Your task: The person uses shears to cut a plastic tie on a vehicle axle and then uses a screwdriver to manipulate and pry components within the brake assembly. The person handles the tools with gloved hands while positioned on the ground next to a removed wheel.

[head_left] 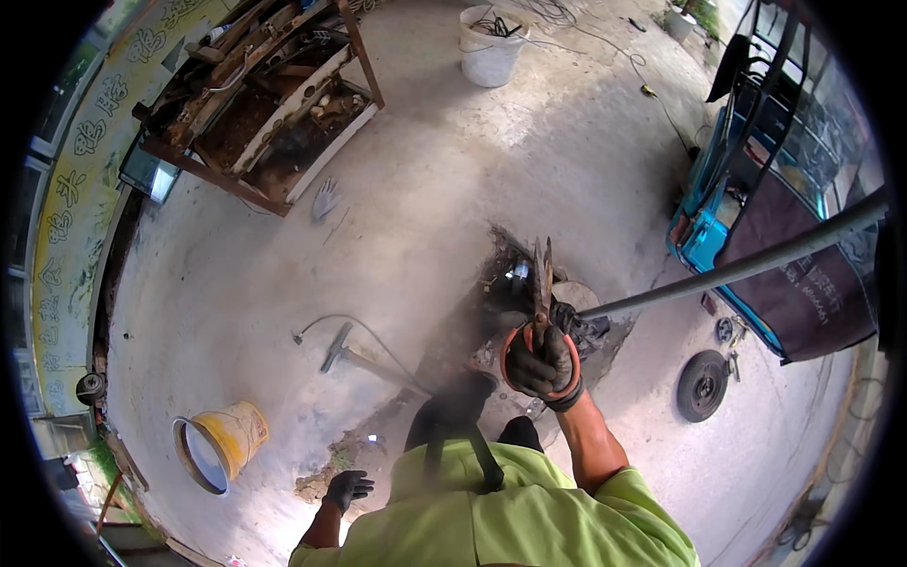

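My right hand [537, 367], in a dark glove, is closed around the orange-red handles of a pair of large scissors [542, 288]. Their worn, rusty-looking blades point away from me, slightly parted at the tips. Beyond and beside this hand lies a dark patch of rubble and black scraps [590, 331], partly hidden by the hand and scissors. At the lower left, well apart from the other, my left hand [348, 489] hangs low in a dark glove. Its fingers are stretched out and nothing shows in them.
A hammer [336, 348] and a thin cable lie left of my legs. A yellow bucket [244, 435] tilts at left; a white bucket [491, 57] stands far off. A long metal pole [727, 274] slants in from the right, near a blue three-wheeler [704, 236] and small wheel [702, 386].
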The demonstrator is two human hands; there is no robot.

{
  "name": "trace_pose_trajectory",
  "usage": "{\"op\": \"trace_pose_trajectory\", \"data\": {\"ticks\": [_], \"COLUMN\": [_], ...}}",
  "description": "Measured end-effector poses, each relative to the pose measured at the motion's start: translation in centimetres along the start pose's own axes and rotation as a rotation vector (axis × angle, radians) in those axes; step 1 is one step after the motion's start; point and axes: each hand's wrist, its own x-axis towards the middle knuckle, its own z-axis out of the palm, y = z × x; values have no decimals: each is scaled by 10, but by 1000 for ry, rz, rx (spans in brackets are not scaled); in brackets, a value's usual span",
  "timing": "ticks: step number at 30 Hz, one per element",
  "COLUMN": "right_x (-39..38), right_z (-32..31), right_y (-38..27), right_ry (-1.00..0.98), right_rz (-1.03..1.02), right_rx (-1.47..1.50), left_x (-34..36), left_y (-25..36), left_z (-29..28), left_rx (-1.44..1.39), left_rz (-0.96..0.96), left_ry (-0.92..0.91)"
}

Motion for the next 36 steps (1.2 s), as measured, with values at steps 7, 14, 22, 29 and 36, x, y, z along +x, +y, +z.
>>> {"op": "trace_pose_trajectory", "data": {"ticks": [7,14,22,29,36], "right_x": [-152,-351,-582,-699,-859], "right_z": [70,119,157,196,177], "right_y": [-24,-21,21,81,103], "right_ry": [211,582,873,1074,845], "right_rz": [-160,-375,-770,-1087,-1382], "right_rx": [-152,-441,-456,-254,-106], "left_x": [20,80,110,61,-8], "left_y": [9,-58,14,153,68], "left_z": [50,101,174,364,628], "left_rx": [27,210,1153,982,1091], "left_rz": [138,-32,201,306,551], "left_ry": [-110,-301,-370,-19,-383]}}
